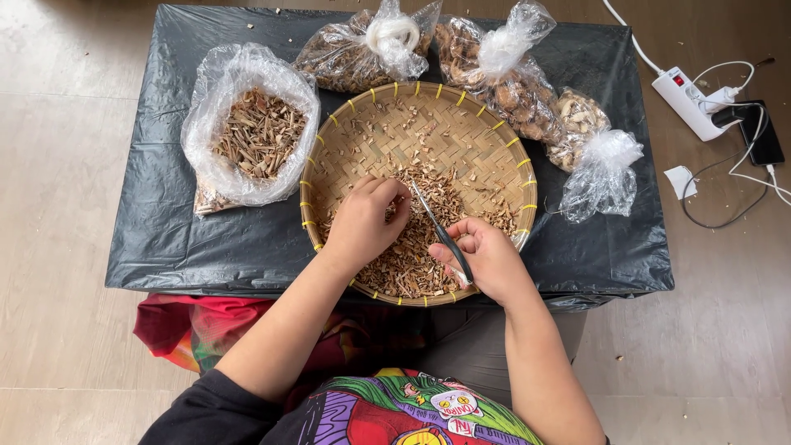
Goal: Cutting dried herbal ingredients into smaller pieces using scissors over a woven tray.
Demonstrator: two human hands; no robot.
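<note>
Looking down from the head view, a round woven bamboo tray with yellow rim bindings sits at the near centre of a low table covered in black plastic sheet. A heap of brown dried chips, short, splintery and tan to rust coloured, lies across the near half of the tray; scattered fragments reach the far half.

The left hand rests on the heap, fingers curled down and pinched among the chips; what exactly it grips cannot be told. The right hand is closed around the handles of scissors, the blades pointing far-left toward the left hand's fingertips, just beside them.

To the left of the tray stands an open clear bag filled with longer dried sticks. At the far edge lie two knotted clear bags of brown pieces, and to the right a smaller knotted bag of paler pieces.

On the floor at far right lies a white power strip with cables.
</note>
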